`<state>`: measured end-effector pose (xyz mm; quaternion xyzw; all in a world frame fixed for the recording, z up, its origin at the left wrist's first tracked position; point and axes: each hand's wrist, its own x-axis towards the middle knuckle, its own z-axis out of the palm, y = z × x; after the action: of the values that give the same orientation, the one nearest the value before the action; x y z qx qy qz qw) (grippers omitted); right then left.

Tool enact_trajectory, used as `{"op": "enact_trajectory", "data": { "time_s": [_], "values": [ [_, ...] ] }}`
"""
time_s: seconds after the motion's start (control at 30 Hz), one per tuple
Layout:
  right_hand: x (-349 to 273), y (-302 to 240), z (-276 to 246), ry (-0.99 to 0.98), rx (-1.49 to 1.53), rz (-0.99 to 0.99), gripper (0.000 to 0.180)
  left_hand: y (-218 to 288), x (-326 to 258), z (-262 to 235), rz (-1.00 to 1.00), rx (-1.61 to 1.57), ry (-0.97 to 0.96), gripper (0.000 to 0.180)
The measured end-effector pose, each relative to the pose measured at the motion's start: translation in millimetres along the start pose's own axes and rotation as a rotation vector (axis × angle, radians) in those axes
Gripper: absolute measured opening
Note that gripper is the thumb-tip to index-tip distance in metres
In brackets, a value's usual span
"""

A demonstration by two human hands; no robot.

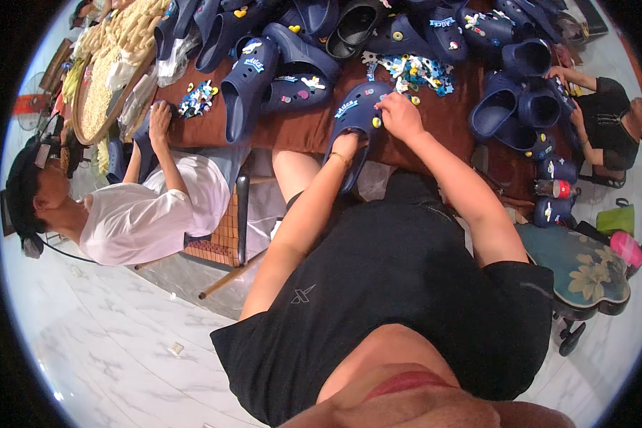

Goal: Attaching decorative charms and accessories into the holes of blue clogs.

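A navy-blue foam clog [364, 95] is held at the table's near edge, its toe pointing away from me. Charms sit on its top: a pale-blue lettered one and a round yellow one [376, 123]. My left hand [347, 145] reaches into the clog's foot opening and holds it from inside, most fingers hidden. At the clog's right side my right hand [401, 115] is closed in a pinch against the upper; what lies between the fingertips is too small to make out. Beyond the clog lies a heap of blue, white and black charms [424, 75].
Several navy clogs [244, 89] crowd the brown-covered table [442, 132], with stacked ones [528, 103] at right. A smaller charm pile [197, 100] lies left. One person in white [157, 200] sits at left, another in black [615, 114] at right. A padded chair [574, 267] stands at right.
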<state>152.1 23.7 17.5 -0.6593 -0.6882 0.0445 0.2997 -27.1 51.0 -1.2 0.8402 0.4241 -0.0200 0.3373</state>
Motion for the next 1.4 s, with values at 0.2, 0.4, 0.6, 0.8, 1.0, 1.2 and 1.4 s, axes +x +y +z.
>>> {"op": "enact_trajectory", "data": {
  "time_s": [0.2,0.4,0.6,0.8,1.0,1.2,1.4],
  "values": [
    [-47.3,8.8,-2.8,-0.073,0.937,0.618,0.035,-19.5,0.5,27.7,-0.126,-0.734,0.191,0.026],
    [-106.5,-62.1,-19.0,-0.398,0.575,0.496,0.067,66.5,3.4,-5.7,-0.322,-1.799,0.173,0.019],
    [-104.8,-61.9,-26.6,-0.146,1.138,0.455,0.082,131.4,-6.9,-27.1,-0.057,-1.61,0.176,0.029],
    [-103.2,-82.6,-57.4,0.104,1.064,0.504,0.077,154.2,-31.7,-43.5,0.285,-0.722,0.307,0.022],
    [-75.1,-67.1,-64.5,0.344,0.679,0.456,0.055,141.8,-47.3,-42.2,0.396,-1.429,-0.016,0.046],
    [21.0,45.7,-145.1,0.646,0.69,0.569,0.024,110.2,-61.3,-55.6,0.335,-1.157,0.038,0.041],
    [73.5,85.1,-157.4,0.55,1.123,0.722,0.044,8.5,-25.7,-50.6,0.272,-0.657,0.748,0.041]
  ]
}}
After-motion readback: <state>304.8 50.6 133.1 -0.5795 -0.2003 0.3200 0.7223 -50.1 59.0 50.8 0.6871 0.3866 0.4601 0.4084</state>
